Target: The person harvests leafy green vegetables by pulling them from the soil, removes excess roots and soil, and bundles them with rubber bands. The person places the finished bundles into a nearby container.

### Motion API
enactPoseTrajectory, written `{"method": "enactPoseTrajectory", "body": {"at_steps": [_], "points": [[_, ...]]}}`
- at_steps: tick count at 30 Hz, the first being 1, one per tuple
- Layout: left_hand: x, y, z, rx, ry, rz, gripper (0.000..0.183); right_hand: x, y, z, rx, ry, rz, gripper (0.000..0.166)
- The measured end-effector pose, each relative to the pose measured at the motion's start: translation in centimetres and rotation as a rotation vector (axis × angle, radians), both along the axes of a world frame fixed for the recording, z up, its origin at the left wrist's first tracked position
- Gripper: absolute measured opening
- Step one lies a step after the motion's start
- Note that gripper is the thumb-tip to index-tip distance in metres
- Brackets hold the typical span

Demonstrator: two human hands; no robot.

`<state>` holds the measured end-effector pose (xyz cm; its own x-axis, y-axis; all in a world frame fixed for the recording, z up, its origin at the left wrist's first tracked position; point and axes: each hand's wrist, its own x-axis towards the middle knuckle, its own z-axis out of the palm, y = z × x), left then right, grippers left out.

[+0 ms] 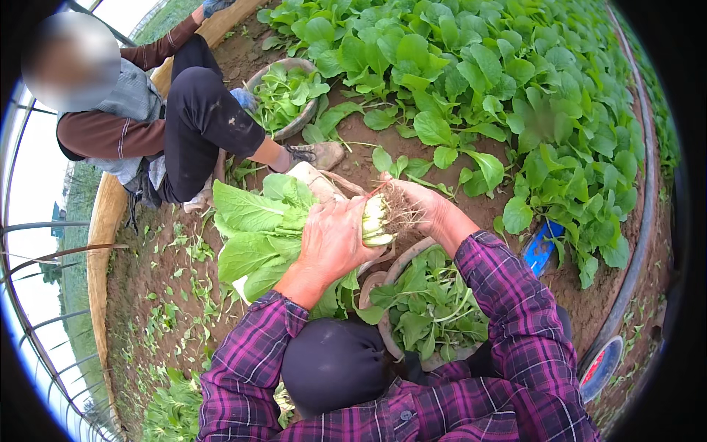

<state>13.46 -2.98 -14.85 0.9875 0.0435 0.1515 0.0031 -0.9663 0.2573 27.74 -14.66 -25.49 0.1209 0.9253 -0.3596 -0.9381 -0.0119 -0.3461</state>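
A bundle of leafy greens [254,232] lies sideways before me, its leaves to the left and its pale stems and soil-brown roots to the right. My left hand [334,237] is closed around the stems. At the root end my right hand [422,207] has its fingertips on a thin red tie [380,189], which runs over the bundle by the roots. Whether the tie goes all the way round is hidden. Below my right hand, a round basin [391,326] holds loose picked greens [433,309].
Another person [204,116] in gloves sits at the upper left beside a second basin of greens [304,119]. Dense leafy plants [469,83] grow at the upper right. A blue object [538,251] lies at their edge. A hose or pipe [643,193] curves along the right, near a blue-rimmed container [607,367].
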Motion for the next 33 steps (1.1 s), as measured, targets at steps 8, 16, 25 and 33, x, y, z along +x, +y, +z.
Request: {"method": "enactPoseTrajectory", "body": {"at_steps": [8, 16, 25, 33], "points": [[-1.2, -2.3, 8.5, -0.015, -0.287, -0.432, 0.068, -0.4, -5.3, 13.0, -0.174, -0.521, 0.19, 0.022], [-5.6, -5.9, 14.5, -0.482, -0.525, -0.368, 0.057, -4.8, -10.0, 29.1, -0.019, -0.663, 0.134, 0.024], [-8.3, -8.7, 11.7, -1.571, -0.412, -0.286, 0.07, -9.5, -14.6, 36.0, -0.126, -1.016, 0.088, 0.02], [-7.9, -8.6, 11.5, -1.795, -0.243, -0.356, 0.099, -12.0, -14.9, 38.6, -0.349, -1.486, 0.157, 0.021]]}}
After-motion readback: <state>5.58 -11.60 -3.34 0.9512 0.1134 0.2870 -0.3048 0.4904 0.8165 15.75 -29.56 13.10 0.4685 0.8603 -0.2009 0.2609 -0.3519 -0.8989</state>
